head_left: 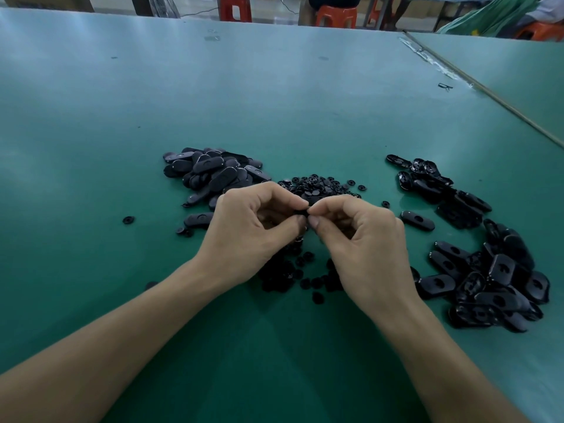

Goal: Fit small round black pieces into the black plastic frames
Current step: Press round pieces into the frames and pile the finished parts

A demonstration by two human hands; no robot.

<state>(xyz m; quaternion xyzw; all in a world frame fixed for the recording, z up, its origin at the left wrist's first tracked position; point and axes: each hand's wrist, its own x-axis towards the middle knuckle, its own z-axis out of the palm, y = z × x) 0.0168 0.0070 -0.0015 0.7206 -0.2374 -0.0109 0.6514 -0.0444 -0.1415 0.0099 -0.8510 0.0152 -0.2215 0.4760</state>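
My left hand (253, 230) and my right hand (363, 242) meet fingertip to fingertip above the green table (274, 102). Between them they pinch a small black piece (302, 212), mostly hidden by the fingers; whether it is a frame, a round piece or both I cannot tell. A heap of small round black pieces (317, 186) lies just beyond the hands, and more of them (293, 273) lie scattered under my wrists. A pile of oblong black frames (213, 170) sits at the left. Another pile of glossy frames (488, 279) spreads along the right.
Single round pieces (128, 220) lie loose on the table at the left. A seam with a thin strip (488, 96) runs diagonally across the table's far right. Orange stools (335, 15) and seated people stand beyond the far edge.
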